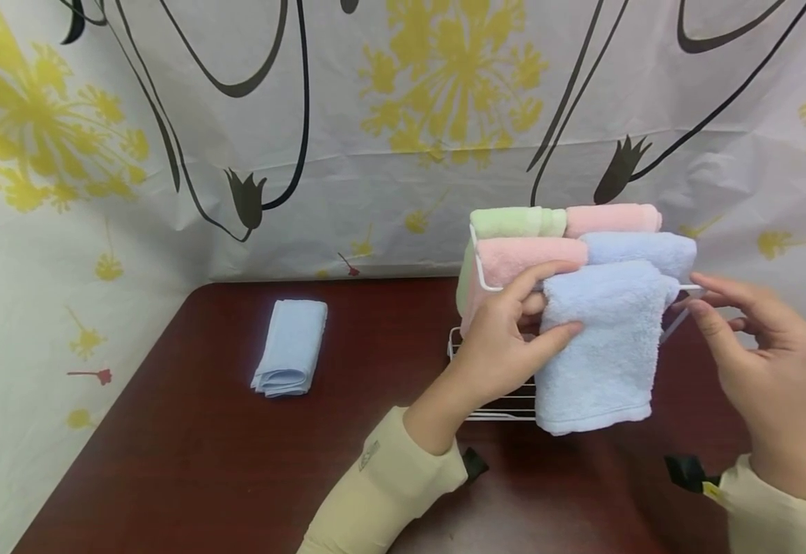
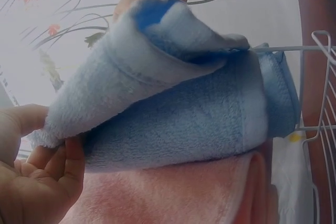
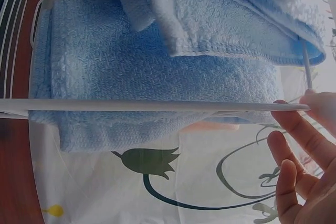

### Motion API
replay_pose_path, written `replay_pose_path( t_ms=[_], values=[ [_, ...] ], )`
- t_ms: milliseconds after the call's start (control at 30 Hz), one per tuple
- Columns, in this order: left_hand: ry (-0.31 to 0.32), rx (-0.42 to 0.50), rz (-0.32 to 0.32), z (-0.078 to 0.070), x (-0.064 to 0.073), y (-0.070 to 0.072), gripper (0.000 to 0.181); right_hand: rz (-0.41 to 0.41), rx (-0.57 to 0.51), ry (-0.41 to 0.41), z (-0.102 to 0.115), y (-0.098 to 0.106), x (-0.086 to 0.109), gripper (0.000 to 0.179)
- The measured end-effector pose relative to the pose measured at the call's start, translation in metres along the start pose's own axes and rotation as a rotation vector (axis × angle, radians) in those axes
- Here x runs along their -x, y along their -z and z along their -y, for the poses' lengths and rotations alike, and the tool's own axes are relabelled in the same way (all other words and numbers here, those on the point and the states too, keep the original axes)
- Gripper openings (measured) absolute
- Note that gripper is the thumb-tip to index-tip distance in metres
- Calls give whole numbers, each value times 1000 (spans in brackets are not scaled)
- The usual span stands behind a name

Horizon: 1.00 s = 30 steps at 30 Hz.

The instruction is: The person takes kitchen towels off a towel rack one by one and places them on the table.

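Head view: blue towel draped at the near end of the white wire rack, top fold running left to right, the drop coming down toward the near side; drop looks slightly the longer axis. Left hand at the towel's left edge, gripping it; towel lies directly to the right of that hand. Right hand just right of the towel, pinching the rack's corner, so the left is the nearer hand to the cloth. Key relation, as I judge it: towel fold against the bar it crosses, the bar end in the right fingers. Pink towel and second blue towel hang just beyond. Folded blue cloth well apart to the left on the table, long axis near to far, slightly slanted; left hand nearer. Left wrist view: thumb and fingers close on the towel's edge; its layers gape at the right end. Right wrist view: thumb and forefinger pinch the wire where bars meet; draped towel to the left, other fingers loosely bent, off the cloth.
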<state>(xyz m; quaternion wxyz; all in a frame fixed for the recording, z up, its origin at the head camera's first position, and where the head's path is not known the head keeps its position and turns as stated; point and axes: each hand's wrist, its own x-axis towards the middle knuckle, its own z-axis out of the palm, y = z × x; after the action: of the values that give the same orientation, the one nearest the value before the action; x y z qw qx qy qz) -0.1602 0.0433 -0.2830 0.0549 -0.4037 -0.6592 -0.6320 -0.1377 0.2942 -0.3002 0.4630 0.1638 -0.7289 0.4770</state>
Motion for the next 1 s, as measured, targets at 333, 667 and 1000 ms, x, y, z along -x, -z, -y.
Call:
replay_pose_path(
  t_ms=[333, 667, 1000],
  values=[
    [26, 43, -23, -6, 2, 9, 54, 50, -60, 12, -5, 4, 0, 30],
    [-10, 8, -82, -12, 2, 21, 53, 127, -209, 22, -9, 7, 0, 35],
    [13, 104, -118, -17, 3, 29, 53, 193, -226, 65, -10, 8, -2, 38]
  ],
)
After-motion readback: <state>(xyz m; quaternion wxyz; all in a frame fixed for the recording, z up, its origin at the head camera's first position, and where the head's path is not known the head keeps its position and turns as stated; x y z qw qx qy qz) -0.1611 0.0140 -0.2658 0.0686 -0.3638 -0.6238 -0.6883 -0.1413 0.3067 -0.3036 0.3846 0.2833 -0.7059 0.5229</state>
